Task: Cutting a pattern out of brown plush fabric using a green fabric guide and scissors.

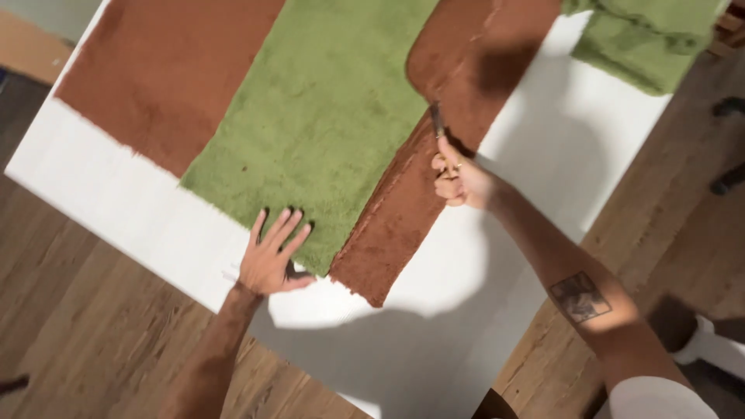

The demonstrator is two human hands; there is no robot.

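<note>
A white board [543,155] lies on the wooden floor, covered with strips of fluffy fabric. My left hand [272,252] presses flat, fingers spread, on the near corner of the green strip [326,109]. My right hand [459,180] grips a pair of scissors [438,124] whose blades point away from me into the edge of a brown strip [403,209]. That brown strip is partly lifted and folded back at its far end [466,46]. Another brown strip [163,70] lies flat to the left of the green one.
A loose bunch of green fabric [644,39] sits at the board's far right corner. Wooden floor [93,334] surrounds the board. Dark objects [729,109] lie on the floor at the right edge, and something white [714,349] shows at lower right.
</note>
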